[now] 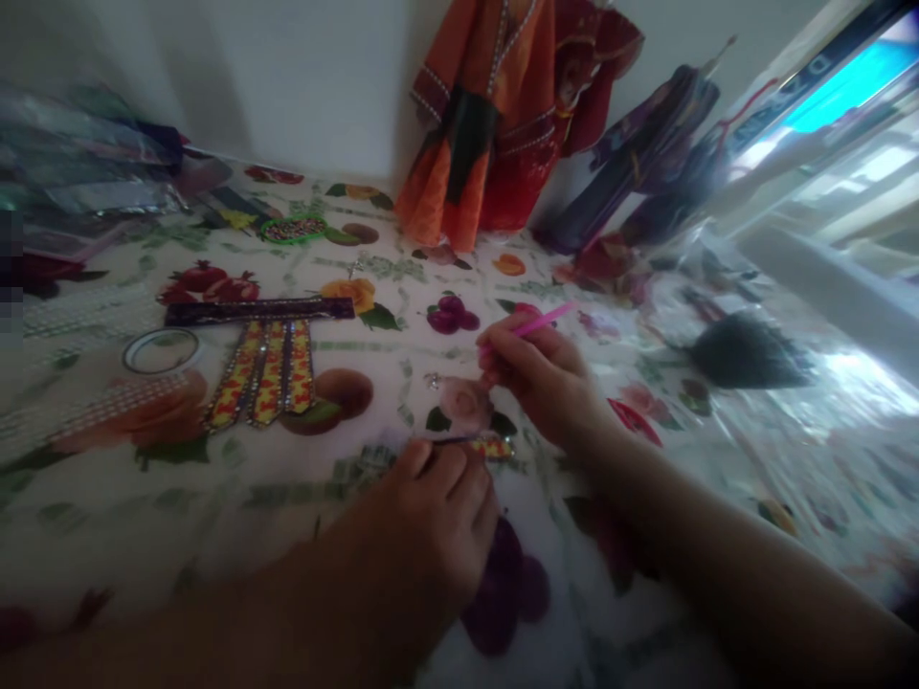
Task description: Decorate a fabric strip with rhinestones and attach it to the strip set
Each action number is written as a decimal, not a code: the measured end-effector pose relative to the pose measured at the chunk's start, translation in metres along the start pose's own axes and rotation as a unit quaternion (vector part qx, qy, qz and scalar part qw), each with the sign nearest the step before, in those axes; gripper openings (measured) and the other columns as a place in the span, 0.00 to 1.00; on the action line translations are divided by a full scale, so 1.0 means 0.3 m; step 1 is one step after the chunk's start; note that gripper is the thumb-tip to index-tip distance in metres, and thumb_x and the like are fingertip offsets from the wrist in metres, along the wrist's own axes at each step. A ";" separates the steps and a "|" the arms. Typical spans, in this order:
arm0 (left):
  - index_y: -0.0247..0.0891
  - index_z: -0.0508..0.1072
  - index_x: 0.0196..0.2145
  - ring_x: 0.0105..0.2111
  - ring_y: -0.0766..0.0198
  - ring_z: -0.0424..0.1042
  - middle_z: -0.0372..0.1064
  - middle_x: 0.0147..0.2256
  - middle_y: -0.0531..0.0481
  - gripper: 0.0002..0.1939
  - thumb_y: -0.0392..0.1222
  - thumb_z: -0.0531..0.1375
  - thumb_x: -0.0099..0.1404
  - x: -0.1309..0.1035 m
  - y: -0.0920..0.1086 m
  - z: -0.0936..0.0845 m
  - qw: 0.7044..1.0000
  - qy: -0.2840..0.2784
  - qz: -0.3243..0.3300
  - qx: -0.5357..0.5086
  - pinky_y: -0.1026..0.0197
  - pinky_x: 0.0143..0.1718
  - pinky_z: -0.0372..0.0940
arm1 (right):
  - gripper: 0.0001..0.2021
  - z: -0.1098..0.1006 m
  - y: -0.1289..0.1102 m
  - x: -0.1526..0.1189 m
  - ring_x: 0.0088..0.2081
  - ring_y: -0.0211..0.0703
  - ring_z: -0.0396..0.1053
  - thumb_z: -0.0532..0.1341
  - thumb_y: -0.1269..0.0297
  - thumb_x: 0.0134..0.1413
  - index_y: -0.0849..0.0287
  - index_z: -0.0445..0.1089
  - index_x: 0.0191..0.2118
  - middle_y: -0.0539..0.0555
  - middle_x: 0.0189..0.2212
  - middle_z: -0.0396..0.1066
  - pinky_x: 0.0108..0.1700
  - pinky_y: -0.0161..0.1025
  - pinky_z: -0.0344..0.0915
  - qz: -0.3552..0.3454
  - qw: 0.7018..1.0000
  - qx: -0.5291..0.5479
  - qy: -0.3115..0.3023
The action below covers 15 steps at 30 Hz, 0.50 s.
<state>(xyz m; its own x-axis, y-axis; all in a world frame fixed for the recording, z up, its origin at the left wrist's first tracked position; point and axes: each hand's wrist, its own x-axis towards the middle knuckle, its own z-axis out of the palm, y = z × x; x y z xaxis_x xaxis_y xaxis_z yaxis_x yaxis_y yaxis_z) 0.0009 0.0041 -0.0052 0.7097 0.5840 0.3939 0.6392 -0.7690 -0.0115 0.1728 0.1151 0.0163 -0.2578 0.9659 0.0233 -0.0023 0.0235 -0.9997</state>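
My left hand (449, 512) is closed on a small patterned strip (494, 447), whose yellow and red end sticks out to the right of the fingers. Above and right of it, my right hand (535, 368) pinches a thin pink stick (544, 320), which points up and to the right. To the left lies a dark purple band (258, 310) with several yellow and red strips (270, 373) hanging from it, edged with shiny stones. A white tape roll (161, 351) lies beside them on the fruit-printed tablecloth (359, 354).
Rows of small stones (119, 402) lie at the left. A green-rimmed dish of beads (293, 230) is farther back. Orange and red garments (488, 134) stand against the wall, with dark wrapped cloth (632, 163) beside them. Clear plastic and a dark bundle (750, 349) are at the right.
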 end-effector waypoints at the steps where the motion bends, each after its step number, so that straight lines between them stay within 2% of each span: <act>1: 0.31 0.73 0.46 0.45 0.50 0.68 0.72 0.47 0.38 0.12 0.40 0.56 0.70 0.000 -0.001 -0.001 1.000 -0.003 0.000 -0.003 0.48 0.44 0.59 | 0.07 -0.004 -0.001 0.004 0.25 0.32 0.67 0.65 0.61 0.58 0.59 0.73 0.33 0.48 0.26 0.70 0.30 0.30 0.69 0.024 0.999 0.042 -0.001; 4: 0.32 0.72 0.48 0.45 0.50 0.68 0.71 0.49 0.39 0.13 0.41 0.57 0.70 0.005 -0.005 -0.005 1.000 0.005 -0.007 -0.015 0.48 0.43 0.59 | 0.07 -0.009 -0.011 0.011 0.24 0.29 0.65 0.63 0.63 0.58 0.61 0.74 0.33 0.48 0.25 0.69 0.29 0.28 0.70 0.092 0.985 0.144 -0.015; 9: 0.31 0.72 0.50 0.46 0.50 0.68 0.72 0.48 0.41 0.15 0.43 0.55 0.71 0.019 -0.009 -0.019 0.998 0.044 -0.013 -0.035 0.48 0.46 0.58 | 0.07 -0.009 -0.039 0.017 0.23 0.27 0.63 0.61 0.66 0.59 0.62 0.73 0.32 0.47 0.24 0.66 0.28 0.24 0.67 0.197 0.941 0.273 -0.026; 12: 0.31 0.71 0.52 0.49 0.51 0.67 0.71 0.51 0.42 0.17 0.45 0.52 0.74 0.023 -0.018 -0.026 0.996 0.042 -0.030 -0.077 0.47 0.49 0.58 | 0.09 -0.010 -0.045 0.023 0.24 0.27 0.65 0.58 0.66 0.62 0.61 0.73 0.32 0.47 0.24 0.66 0.27 0.22 0.66 0.229 0.918 0.322 -0.030; 15: 0.32 0.68 0.56 0.51 0.50 0.67 0.70 0.53 0.41 0.20 0.47 0.50 0.74 0.027 -0.034 -0.032 0.989 0.012 -0.064 -0.136 0.44 0.51 0.59 | 0.11 -0.011 -0.048 0.027 0.24 0.27 0.65 0.57 0.66 0.63 0.61 0.72 0.31 0.47 0.23 0.65 0.27 0.22 0.66 0.227 0.919 0.321 -0.031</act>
<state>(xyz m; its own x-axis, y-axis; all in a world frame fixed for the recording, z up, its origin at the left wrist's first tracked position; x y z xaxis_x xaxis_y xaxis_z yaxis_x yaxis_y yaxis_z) -0.0028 0.0140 0.0069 0.6192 0.6767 0.3983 0.6168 -0.7331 0.2866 0.1739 0.1233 0.0310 -0.4270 0.8217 -0.3775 -0.4461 -0.5545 -0.7025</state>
